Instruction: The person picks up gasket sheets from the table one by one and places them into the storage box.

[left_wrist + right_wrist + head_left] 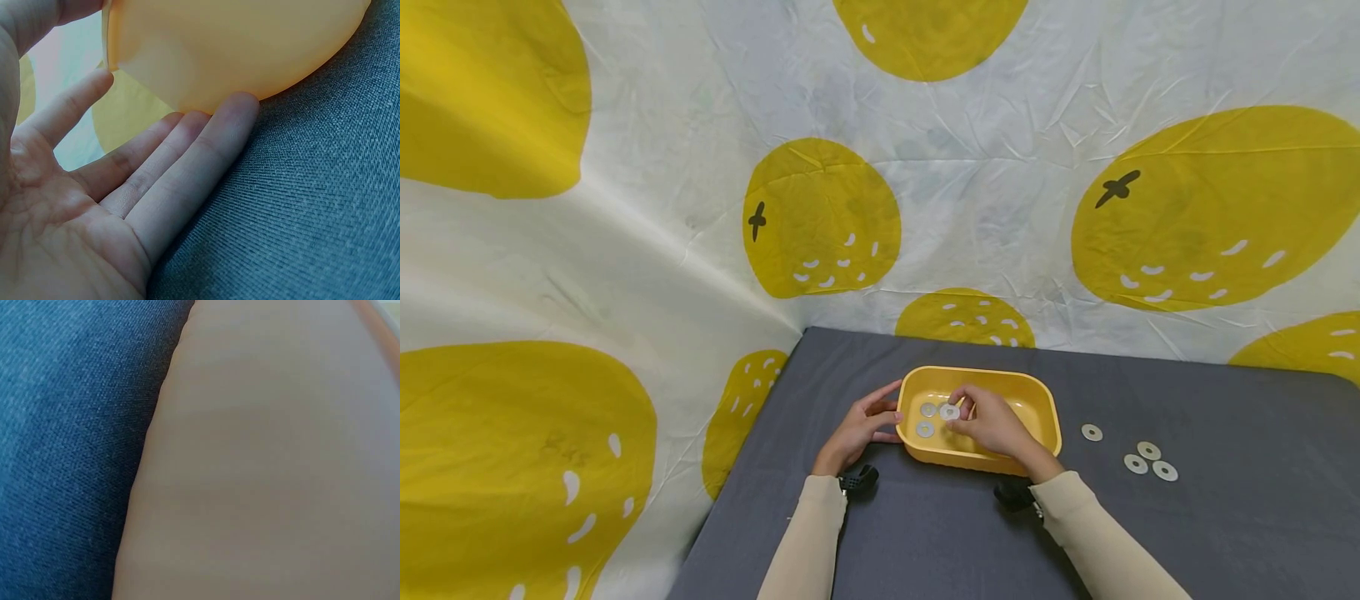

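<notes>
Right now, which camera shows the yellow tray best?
The head view: it shows the yellow tray with rim and inside, though the right hand covers part. Left wrist shows part of its outside; right wrist, a close stretch of outer wall.

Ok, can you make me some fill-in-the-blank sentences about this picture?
The hand touching one end of the tray is the ____ one.
Right of the tray lie ____ washers.
Inside, besides the washer the right hand pinches, ____ more show.
The backdrop has big shapes coloured ____.

Missing words: left; four; two; yellow.
</notes>
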Available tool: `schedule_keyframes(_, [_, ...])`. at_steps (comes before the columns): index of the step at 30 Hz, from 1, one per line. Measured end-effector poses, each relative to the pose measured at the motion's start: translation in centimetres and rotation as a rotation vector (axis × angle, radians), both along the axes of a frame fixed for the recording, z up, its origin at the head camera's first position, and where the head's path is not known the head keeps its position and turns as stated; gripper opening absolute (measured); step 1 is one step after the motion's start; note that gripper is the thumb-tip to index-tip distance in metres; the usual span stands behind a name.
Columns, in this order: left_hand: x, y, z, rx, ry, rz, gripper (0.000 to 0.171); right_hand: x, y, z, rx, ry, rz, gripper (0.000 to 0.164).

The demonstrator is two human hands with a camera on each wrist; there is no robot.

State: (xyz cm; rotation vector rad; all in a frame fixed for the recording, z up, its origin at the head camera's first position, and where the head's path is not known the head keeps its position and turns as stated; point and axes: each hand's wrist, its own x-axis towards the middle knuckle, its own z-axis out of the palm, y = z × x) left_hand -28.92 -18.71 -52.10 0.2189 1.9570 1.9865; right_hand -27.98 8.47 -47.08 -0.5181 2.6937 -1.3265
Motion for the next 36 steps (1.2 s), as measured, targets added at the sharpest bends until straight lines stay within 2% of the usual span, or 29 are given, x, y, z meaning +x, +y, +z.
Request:
schedule_keyframes(15, [0.0, 0.0, -0.2, -0.007, 0.0, 0.007, 0.066, -0.7, -0.4, -0.9, 0.032, -0.05, 0.018, 0.026])
schedule_keyframes(29, [-0.1, -0.1, -0.4, -0.012, 0.002, 0.002, 0.064, -1.0, -0.5, -1.7, 0.058, -0.06, 0.079, 0.025])
schedule_keyframes(36, [-0.3, -0.1, -0.6, -0.016, 0.004, 0.003, 0.065, -1.2, -0.7, -2.1, 0.073, -0.083, 0.069, 0.024])
